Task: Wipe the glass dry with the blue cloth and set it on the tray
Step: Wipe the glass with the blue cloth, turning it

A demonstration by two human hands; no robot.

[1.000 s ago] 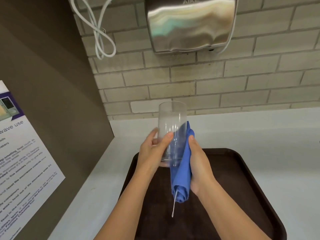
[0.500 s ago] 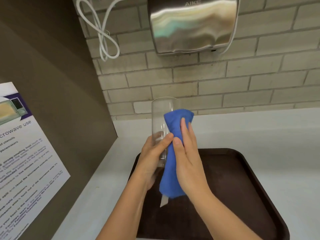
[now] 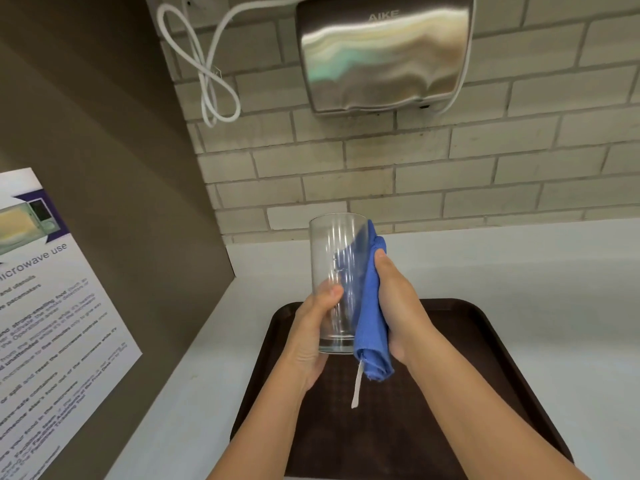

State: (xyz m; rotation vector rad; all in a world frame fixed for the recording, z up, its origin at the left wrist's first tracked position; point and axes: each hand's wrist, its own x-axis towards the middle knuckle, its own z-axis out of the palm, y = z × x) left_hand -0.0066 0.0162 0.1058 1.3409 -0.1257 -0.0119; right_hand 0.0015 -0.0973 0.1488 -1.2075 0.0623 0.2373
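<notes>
Head view: the left hand [image 3: 311, 337] grips the bottom of the glass [image 3: 337, 282] and holds it up over the brown tray [image 3: 485, 358]. The right hand [image 3: 398, 306] squeezes the blue cloth [image 3: 370, 327] against the glass's right side. A moment ago the cloth was up near the rim; now it has slid lower. I think the wiping is not done yet.
</notes>
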